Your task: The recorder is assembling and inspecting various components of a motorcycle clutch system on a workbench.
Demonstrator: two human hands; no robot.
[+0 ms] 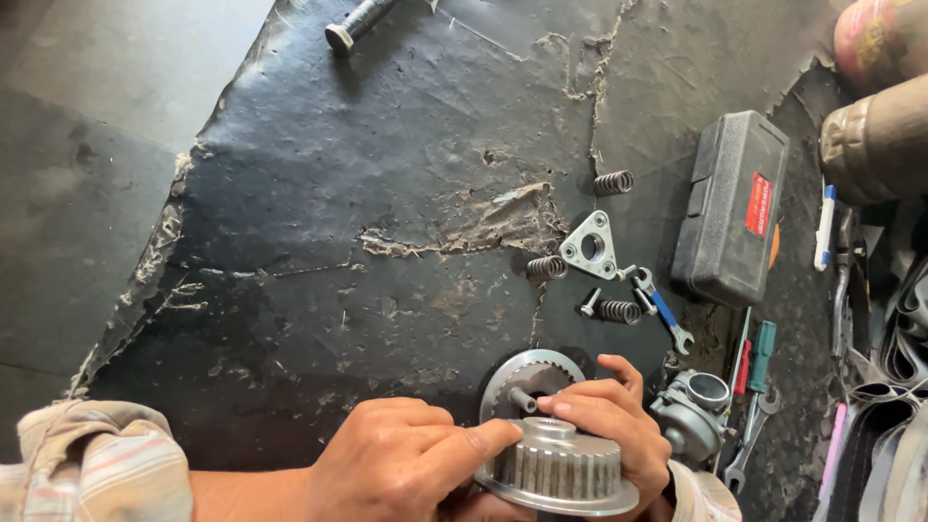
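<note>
Torn black mat (387,193) — hands (wrists cropped) hiding hub (559,469)

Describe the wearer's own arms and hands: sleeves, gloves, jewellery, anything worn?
Both hands are bare: no gloves, and no rings or watch show. The left hand comes out of a loose, crumpled shirt sleeve, pale cream with faint pink and blue check stripes, pushed up so the forearm is uncovered. The right hand shows only a sliver of matching checked cuff at the wrist.

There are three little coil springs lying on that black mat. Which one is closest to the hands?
The spring beside the small bolt and blue-handled wrench, lowest of the three. The other two springs lie farther up, past the triangular plate.
</note>
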